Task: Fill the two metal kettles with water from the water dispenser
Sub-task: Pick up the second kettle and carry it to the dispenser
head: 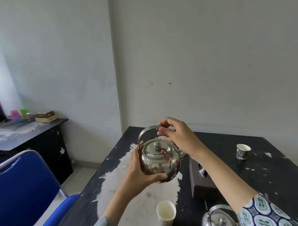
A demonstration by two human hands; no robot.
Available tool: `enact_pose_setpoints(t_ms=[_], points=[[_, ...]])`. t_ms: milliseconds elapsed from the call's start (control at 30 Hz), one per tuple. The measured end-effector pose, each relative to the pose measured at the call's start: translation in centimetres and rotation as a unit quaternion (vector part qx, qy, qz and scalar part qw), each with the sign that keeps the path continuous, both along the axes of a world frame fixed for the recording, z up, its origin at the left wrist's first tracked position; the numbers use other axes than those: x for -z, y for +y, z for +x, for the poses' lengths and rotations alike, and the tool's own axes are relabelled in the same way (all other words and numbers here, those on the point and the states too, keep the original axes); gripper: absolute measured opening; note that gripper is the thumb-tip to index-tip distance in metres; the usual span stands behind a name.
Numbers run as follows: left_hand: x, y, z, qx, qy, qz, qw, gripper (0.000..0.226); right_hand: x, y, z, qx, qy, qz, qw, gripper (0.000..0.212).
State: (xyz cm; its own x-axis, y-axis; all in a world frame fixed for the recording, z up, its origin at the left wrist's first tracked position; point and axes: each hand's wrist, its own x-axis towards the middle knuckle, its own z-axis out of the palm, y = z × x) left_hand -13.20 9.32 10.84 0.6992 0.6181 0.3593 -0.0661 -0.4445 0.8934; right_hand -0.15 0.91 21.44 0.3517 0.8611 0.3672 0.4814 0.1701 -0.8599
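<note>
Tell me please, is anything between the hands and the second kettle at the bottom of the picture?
Both hands are busy: the left hand and right hand hold the first kettle. The right forearm crosses partly over the second kettle; nothing else visibly blocks it.

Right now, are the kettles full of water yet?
Nothing shows as filled. The left hand cups the lifted kettle, and the right hand grips its handle; the lid is on. The second kettle sits lidded on the table. No water dispenser is in view, so both fills seem left.
</note>
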Motion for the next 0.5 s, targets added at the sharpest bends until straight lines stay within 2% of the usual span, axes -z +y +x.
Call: enact_pose_setpoints(t_ms=[233,433,500], points=[[1.5,-1.6,-10.9,-0.084,-0.019,-0.025,0.996,0.105,1.3,-0.2,-9.3,-0.079,0.038,-0.021,0.996,0.012],[3.8,-0.7,-23.7,-0.141,0.019,-0.064,0.988,0.096,3.8,3.1,-19.4,-0.146,-0.067,-0.072,0.984,0.003],[4.4,-0.2,-27.9,-0.161,0.029,-0.075,0.984,0.096,4.8,4.4,-23.1,-0.161,-0.093,-0.075,0.980,0.007]])
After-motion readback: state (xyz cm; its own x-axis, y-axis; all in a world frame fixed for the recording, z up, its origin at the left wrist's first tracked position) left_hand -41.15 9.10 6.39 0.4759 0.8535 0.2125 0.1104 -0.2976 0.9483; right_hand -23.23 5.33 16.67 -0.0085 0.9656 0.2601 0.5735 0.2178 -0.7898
